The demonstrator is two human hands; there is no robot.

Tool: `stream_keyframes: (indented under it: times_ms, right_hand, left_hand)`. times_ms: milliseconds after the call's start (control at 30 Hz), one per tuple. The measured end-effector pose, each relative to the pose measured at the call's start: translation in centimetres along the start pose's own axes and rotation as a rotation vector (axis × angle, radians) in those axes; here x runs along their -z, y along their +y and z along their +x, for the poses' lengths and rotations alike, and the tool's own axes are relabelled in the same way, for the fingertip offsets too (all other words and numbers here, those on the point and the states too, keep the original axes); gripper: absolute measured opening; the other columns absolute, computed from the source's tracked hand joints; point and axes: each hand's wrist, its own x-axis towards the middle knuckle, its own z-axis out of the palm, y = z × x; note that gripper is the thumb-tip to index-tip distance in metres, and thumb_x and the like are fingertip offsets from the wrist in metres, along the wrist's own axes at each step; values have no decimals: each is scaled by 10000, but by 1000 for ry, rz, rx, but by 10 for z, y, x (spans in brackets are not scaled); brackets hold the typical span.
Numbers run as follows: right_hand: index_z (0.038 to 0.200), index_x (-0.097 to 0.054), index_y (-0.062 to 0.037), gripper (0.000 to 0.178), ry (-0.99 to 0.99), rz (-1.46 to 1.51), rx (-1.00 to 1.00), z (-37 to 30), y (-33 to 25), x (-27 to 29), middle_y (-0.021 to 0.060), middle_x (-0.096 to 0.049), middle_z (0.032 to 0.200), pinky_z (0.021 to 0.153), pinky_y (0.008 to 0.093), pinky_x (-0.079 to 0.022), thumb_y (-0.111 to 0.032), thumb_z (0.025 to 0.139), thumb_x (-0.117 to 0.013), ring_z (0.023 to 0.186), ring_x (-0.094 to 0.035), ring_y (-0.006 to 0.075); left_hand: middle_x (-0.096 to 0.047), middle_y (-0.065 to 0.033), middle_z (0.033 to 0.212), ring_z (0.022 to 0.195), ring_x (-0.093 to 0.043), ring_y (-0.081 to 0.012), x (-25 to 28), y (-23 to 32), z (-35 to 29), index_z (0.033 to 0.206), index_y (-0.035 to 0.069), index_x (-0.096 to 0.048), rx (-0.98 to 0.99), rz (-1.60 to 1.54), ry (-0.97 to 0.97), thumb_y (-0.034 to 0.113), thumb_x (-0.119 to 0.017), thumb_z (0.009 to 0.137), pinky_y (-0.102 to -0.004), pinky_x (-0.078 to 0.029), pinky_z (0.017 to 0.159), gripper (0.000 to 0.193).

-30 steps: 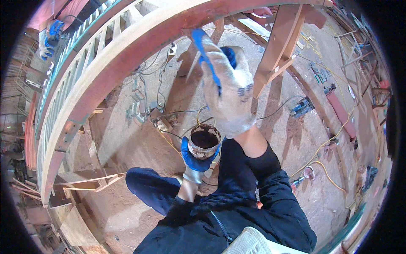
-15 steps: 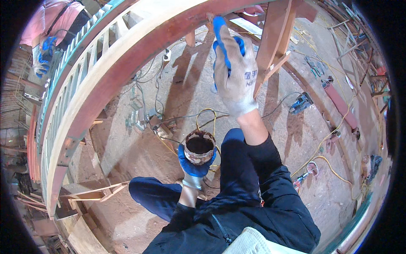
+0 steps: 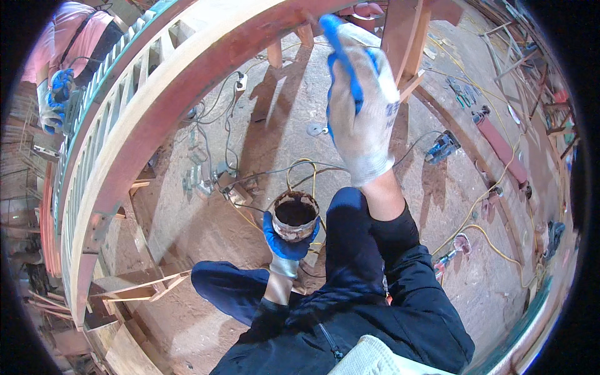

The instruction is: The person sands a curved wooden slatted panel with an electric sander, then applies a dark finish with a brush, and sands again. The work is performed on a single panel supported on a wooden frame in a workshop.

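Observation:
My left hand (image 3: 289, 249), in a blue-and-white work glove, cups a round, stained pot (image 3: 296, 232) from below; its rim is crusted and its inside dark brown. My gloved right hand (image 3: 364, 106) is raised beside the underside of a large curved wooden beam (image 3: 169, 106), with a reddish-brown inner face and a pale edge. Its index finger stretches toward that face while the other fingers curl in. Something brownish and blurred shows by the fingertip; what the fingers hold is too unclear to name.
Wooden props (image 3: 400, 44) stand under the beam on the right. Cables (image 3: 228, 125), a blue power tool (image 3: 442, 149) and an angle grinder (image 3: 453, 250) lie on the dusty floor. A co-worker in pink (image 3: 75, 44) works beyond the beam's slats at upper left.
My right hand has shifted slightly right and down, its fingertip blurred by motion. My left hand keeps the pot in nearly the same place. The co-worker's gloved hand has moved a little.

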Motion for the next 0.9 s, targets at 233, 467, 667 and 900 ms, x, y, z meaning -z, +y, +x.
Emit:
stream_keyframes:
  times_ms: [233, 467, 667, 900]
  right_hand:
    - [1143, -592, -37, 268, -39, -7, 14, -2, -14, -4, 179, -593, 936, 703, 371, -482, -40, 877, -561, 808, -605, 317]
    - [1172, -581, -67, 340, 38, -4, 43, 0, -17, -14, 201, -568, 873, 594, 436, -456, -51, 832, -591, 719, -575, 366]
    - [1181, -584, -32, 307, 31, 13, -69, 12, -16, -6, 178, -611, 955, 702, 361, -489, -39, 874, -574, 826, -614, 320]
    - [1244, -557, -120, 414, 27, 95, -38, 7, -10, -5, 205, -542, 911, 639, 412, -484, -48, 837, -592, 777, -588, 368]
  left_hand:
    - [-536, -107, 1306, 1128, -538, -360, 3, -3, 1, 1302, 186, -508, 11, 74, -13, 660, -469, 813, -566, -417, 974, 683]
    - [-535, -104, 1305, 1133, -531, -363, 4, -2, -2, 1295, 186, -512, 6, 40, -9, 659, -472, 811, -563, -415, 975, 677]
    - [-537, -106, 1300, 1137, -519, -366, 0, -4, -2, 1298, 186, -508, -10, 18, 31, 660, -489, 799, -571, -403, 981, 689]
    - [-540, -112, 1293, 1132, -518, -383, 6, -2, 1, 1302, 178, -503, 8, 40, 66, 668, -503, 786, -567, -403, 985, 712]
